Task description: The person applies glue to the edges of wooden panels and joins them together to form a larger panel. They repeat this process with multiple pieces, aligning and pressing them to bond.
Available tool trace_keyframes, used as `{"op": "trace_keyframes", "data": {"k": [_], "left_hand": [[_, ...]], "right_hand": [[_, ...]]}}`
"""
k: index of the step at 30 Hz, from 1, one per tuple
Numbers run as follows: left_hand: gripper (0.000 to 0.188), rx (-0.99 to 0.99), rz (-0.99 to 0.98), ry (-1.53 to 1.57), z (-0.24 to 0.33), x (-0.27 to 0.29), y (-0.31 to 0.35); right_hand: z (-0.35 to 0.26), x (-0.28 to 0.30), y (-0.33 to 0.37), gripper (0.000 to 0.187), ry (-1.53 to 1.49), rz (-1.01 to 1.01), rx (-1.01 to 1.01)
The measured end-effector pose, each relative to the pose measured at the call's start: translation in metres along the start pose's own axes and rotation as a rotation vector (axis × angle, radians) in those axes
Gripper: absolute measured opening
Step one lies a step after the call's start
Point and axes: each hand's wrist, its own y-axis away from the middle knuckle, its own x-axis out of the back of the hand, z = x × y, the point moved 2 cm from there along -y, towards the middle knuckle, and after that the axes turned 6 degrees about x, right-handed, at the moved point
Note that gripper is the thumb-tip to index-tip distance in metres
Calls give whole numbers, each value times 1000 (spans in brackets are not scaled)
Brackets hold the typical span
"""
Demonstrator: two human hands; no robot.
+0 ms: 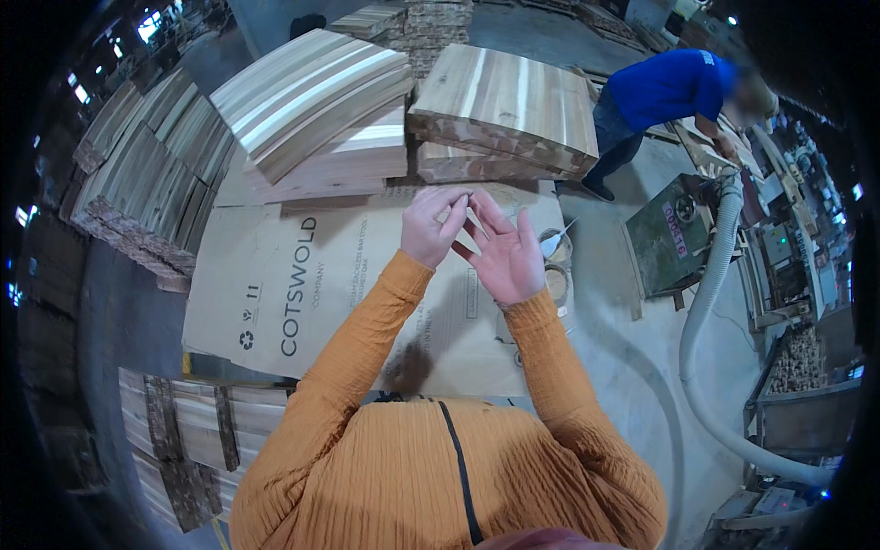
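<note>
Both my hands come together above a table covered with printed brown cardboard (243, 266). The fingers of my left hand (433, 229) are closed in a pinch; whatever they hold, if anything, is too small to make out. Its fingertips meet the fingers of my right hand (510, 258), which is turned palm up with the fingers apart. Just beyond my hands, striped wooden panels lie in a left stack (312, 96) and a right stack (504, 92). Beside my right hand are a whitish pointed item (554, 242) and a round container (555, 282), partly hidden.
More panels are stacked at the far left (137, 188) and near left (197, 426). On the right, a person in a blue shirt (665, 90) bends over wood by a green machine (667, 236). A ribbed pale hose (704, 321) curves along the floor.
</note>
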Motion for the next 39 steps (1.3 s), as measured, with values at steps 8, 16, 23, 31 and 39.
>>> {"op": "trace_keyframes", "data": {"k": [8, 16, 23, 31, 39], "left_hand": [[19, 816, -31, 695, -10, 68, 47], [18, 518, -172, 300, -32, 157, 63], [17, -94, -116, -182, -32, 200, 65], [14, -257, -172, -235, -42, 221, 61], [9, -362, -96, -415, -37, 228, 54]], "right_hand": [[99, -41, 9, 67, 233, 87, 102], [150, -73, 17, 71, -11, 38, -63], [181, -90, 19, 76, 144, 50, -50], [188, -98, 22, 75, 228, 26, -92], [207, -114, 21, 71, 476, 39, -65]]}}
